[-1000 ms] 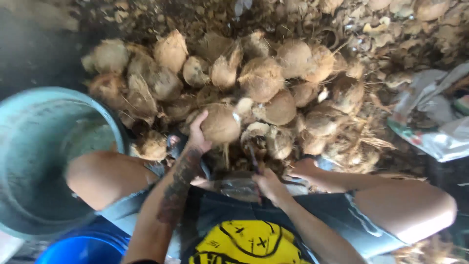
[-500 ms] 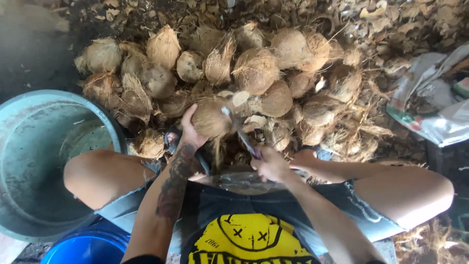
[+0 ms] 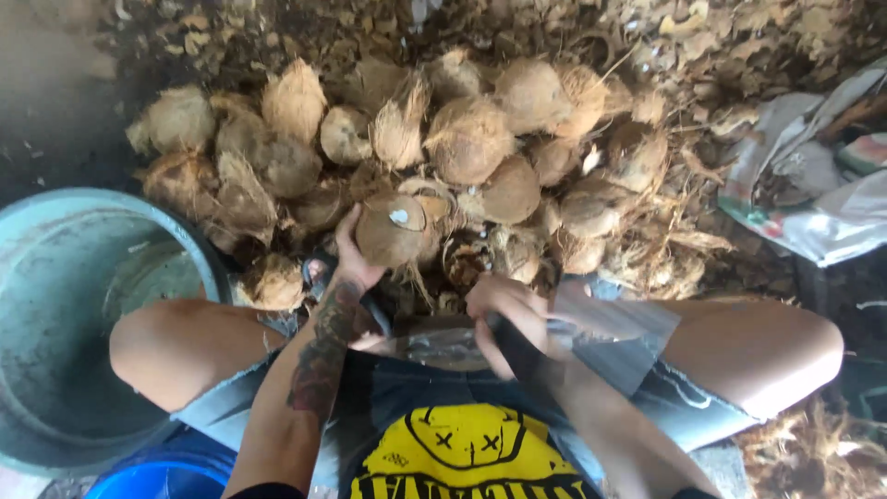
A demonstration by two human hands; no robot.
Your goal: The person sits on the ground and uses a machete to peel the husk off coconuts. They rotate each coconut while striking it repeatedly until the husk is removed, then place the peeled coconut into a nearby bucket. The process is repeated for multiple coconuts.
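Brown, fibrous husk covers the coconut (image 3: 392, 228) that the left hand (image 3: 351, 261) grips from below and behind, fingers curled round its near side; a small pale chip shows on its upturned face. This coconut is held just above the gap between the person's knees, right in front of a heap of husked coconuts (image 3: 471, 139) lying on the ground. The right hand (image 3: 506, 310) is wrapped tight around the handle of a broad blade (image 3: 605, 328), which blurs across the right thigh, a little to the right of the held coconut and apart from it. A large grey-green tub (image 3: 55, 323) stands by the left knee, with a blue bucket (image 3: 148, 480) just below it. Loose husk scraps (image 3: 647, 249) litter the ground around the heap.
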